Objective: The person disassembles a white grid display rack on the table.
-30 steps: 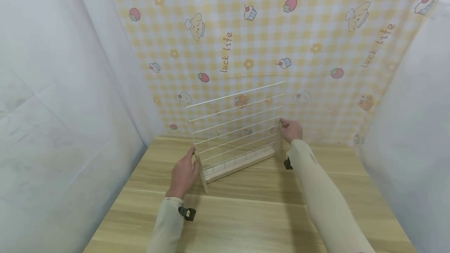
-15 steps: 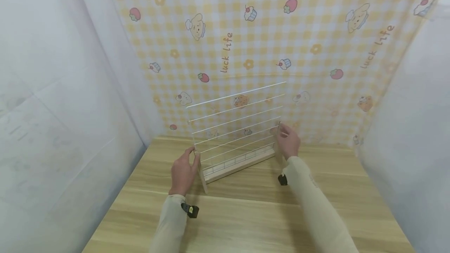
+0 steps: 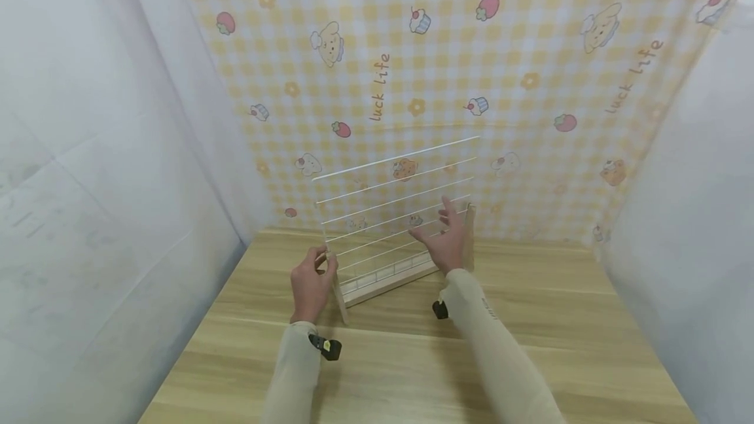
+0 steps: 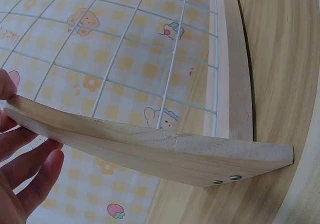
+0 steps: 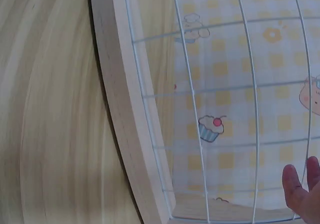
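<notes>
Wooden-based wire rack stands upright mid-table, toward far edge; left hand grasps its left wooden foot; right hand released, fingers spread just before the wires.

Makeshift recording booth: wooden table between white sheets, cartoon gingham backdrop behind.

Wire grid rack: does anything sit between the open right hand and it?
Nothing visible does. The right hand hovers with spread fingers in front of the wire grid rack, only air between them. The left hand grips the rack's left wooden foot.
</notes>
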